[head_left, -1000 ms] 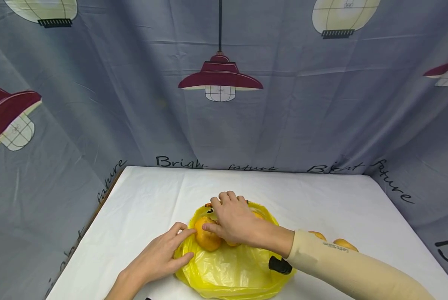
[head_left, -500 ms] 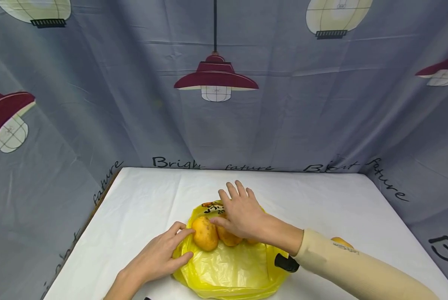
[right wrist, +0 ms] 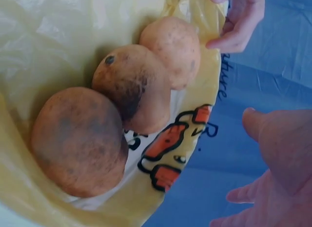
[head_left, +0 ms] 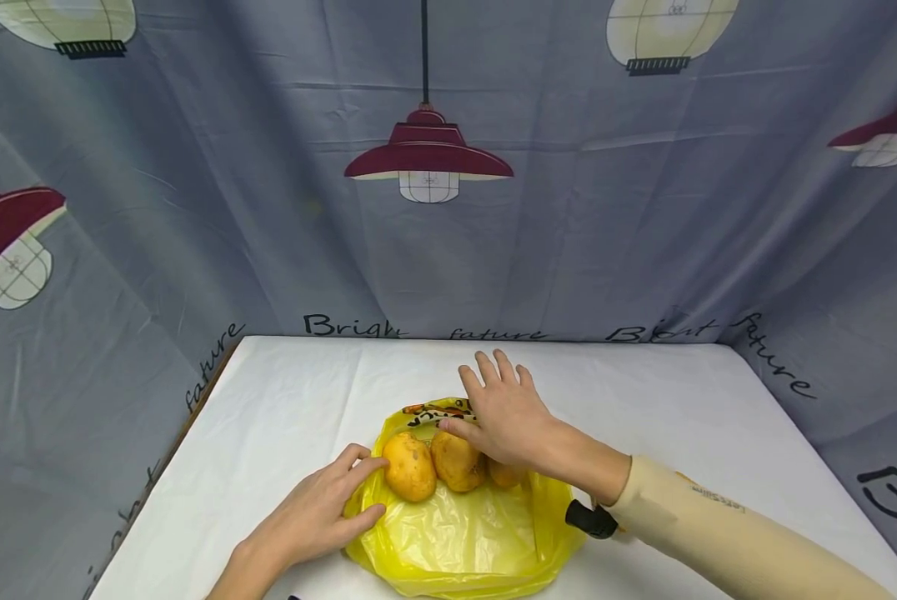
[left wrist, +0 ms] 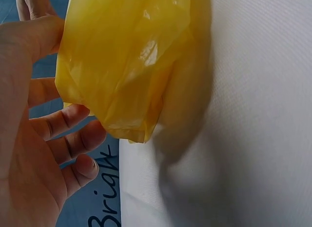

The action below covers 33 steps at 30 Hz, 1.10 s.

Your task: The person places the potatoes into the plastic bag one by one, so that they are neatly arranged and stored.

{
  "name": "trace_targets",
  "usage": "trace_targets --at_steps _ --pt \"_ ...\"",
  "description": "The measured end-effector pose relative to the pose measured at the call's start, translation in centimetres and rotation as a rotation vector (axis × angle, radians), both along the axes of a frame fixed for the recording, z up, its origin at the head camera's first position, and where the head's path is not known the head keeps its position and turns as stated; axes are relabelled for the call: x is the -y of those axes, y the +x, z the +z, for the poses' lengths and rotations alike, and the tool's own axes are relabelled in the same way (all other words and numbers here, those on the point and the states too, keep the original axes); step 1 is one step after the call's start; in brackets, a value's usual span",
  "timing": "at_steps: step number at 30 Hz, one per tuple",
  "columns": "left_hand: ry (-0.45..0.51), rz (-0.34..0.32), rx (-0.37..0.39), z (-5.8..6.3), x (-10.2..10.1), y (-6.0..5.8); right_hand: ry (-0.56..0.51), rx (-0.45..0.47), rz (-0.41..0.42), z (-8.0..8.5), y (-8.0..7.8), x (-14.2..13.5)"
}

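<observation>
A yellow plastic bag [head_left: 456, 542] lies on the table with its mouth spread wide. Inside, three mangoes sit in a row: a left one [head_left: 409, 467], a middle one [head_left: 458, 461], and a right one [head_left: 504, 473] partly covered by my right hand. In the right wrist view dark blotches mark the nearest mango [right wrist: 78, 141]. My left hand [head_left: 328, 508] holds the bag's left rim, its index fingertip close to the left mango. My right hand [head_left: 510, 417] is above the bag's far right side, fingers spread, holding nothing.
A sliver of orange [head_left: 684, 476] shows behind the right sleeve [head_left: 711, 517], mostly hidden. A black device [head_left: 591, 518] hangs below the right wrist. A grey printed curtain [head_left: 568, 250] stands behind the white table [head_left: 298, 400].
My right hand has let go of the fruit and moved right and away, its fingers spreading. The mangoes in the bag have come into fuller view. My left hand stays at the rim.
</observation>
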<state>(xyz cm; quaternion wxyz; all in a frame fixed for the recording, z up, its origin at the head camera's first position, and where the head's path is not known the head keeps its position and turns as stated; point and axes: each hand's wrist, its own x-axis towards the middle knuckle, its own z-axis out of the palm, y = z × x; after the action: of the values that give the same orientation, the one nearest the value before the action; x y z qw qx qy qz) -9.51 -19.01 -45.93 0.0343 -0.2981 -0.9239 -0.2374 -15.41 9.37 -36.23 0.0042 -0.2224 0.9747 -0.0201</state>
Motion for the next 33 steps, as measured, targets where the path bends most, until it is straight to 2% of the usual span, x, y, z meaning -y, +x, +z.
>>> trace_targets --at_steps 8,16,33 --pt "0.005 0.0 -0.005 0.0 0.0 0.0 -0.02 0.027 -0.075 0.0 -0.4 -2.1" --pt "-0.001 0.003 -0.005 0.0 0.0 0.1 -0.072 0.005 -0.143 0.5 -0.7 -4.7" --pt "-0.007 -0.003 0.001 0.2 -0.1 0.0 -0.146 0.038 -0.277 1.1 -0.4 -10.8"
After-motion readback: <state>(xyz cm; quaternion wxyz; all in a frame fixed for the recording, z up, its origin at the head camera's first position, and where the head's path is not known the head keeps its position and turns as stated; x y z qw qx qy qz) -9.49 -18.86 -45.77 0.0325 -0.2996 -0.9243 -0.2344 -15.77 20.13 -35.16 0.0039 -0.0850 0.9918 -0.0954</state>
